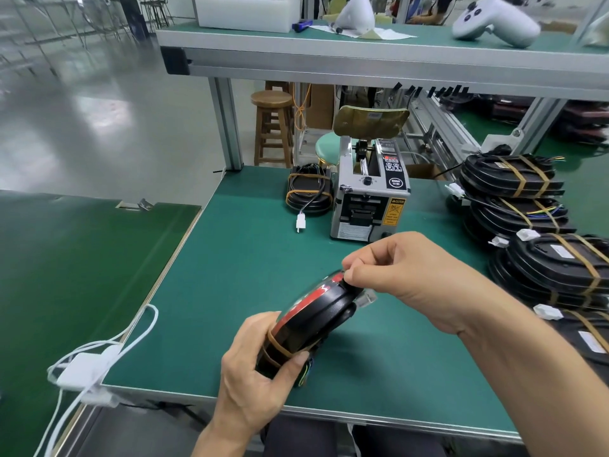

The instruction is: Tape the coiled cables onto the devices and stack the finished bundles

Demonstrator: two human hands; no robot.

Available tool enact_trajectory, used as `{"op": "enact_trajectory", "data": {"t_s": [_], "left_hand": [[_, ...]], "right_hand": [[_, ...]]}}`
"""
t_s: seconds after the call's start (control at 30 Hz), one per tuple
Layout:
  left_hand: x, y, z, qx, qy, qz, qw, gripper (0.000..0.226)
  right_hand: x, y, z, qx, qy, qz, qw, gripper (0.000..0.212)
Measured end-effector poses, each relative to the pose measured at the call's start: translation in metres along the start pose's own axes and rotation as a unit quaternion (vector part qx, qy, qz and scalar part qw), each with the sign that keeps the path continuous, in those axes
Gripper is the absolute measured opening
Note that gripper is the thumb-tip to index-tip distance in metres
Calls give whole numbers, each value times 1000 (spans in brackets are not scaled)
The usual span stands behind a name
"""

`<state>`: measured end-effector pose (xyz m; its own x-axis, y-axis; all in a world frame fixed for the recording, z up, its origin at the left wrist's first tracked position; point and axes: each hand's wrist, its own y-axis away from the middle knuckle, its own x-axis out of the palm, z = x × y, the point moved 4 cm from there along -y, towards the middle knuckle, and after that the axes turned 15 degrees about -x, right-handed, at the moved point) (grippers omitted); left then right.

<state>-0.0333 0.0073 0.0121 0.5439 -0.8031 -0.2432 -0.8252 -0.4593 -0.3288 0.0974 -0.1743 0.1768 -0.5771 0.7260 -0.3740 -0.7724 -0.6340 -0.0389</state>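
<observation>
the left hand (253,367) is gripping the lower end of a black device (316,319) tilted on edge above the green mat (230,275), while the right hand (395,275) is pinching its upper rim. taped bundles (524,206) are sitting stacked at right, a tape dispenser (369,196) standing behind.

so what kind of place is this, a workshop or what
Most likely a factory assembly or packing line. The person works at a green-matted workbench with an aluminium-frame shelf above, an automatic tape dispenser stands on it, and identical black devices bound with tape are stacked in piles at the right.
</observation>
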Motion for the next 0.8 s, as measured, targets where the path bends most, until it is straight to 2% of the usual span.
{"op": "enact_trajectory", "data": {"t_s": [0.13, 0.8], "left_hand": [[1, 0, 0, 1, -8, -1, 1000, 42], [0, 0, -3, 14, -16, -5, 1000, 40]], "right_hand": [[2, 0, 0, -6, 6, 5, 1000, 64], [2, 0, 0, -11, -5, 14, 1000, 70]]}}
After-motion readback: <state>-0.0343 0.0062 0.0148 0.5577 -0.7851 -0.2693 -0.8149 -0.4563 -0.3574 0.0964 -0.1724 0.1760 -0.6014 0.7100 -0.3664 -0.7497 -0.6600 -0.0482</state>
